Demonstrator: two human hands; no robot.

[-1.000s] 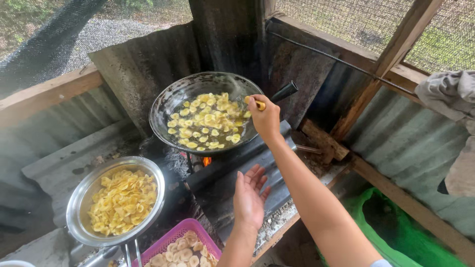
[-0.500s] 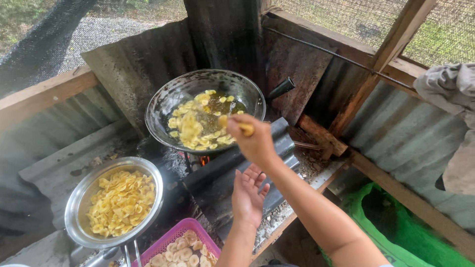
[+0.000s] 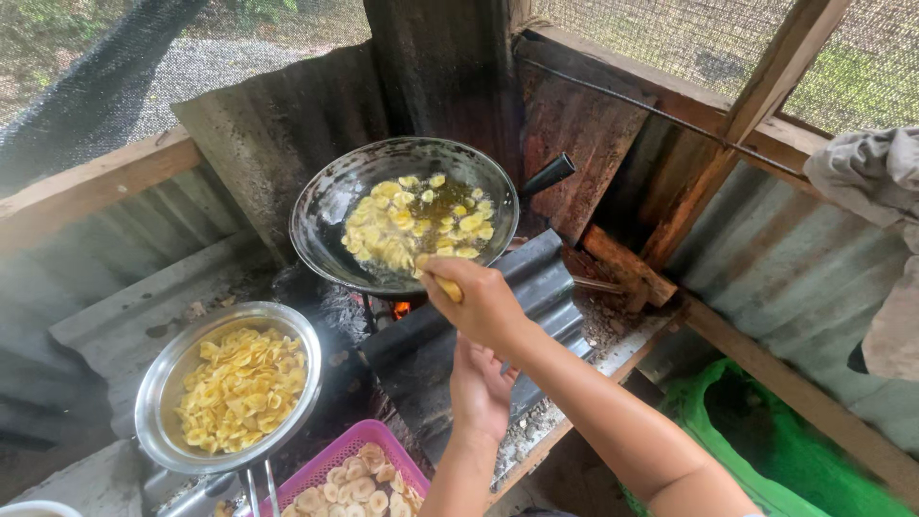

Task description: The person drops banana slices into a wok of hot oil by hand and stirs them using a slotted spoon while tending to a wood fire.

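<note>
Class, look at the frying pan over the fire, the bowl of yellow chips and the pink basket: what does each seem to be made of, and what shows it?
Frying pan: dark metal, probably iron or steel, its wall blackened and glossy with oil.
Bowl: bright metal, likely stainless steel or aluminium, with a shiny reflective rim.
Pink basket: seemingly plastic, judging by its uniform colour and moulded mesh of holes.

We see bare corrugated sheet (image 3: 536, 297) open right of the wok (image 3: 407, 213); the steel bowl (image 3: 158, 383) and pink basket (image 3: 325, 460) crowd its left edge.
</note>
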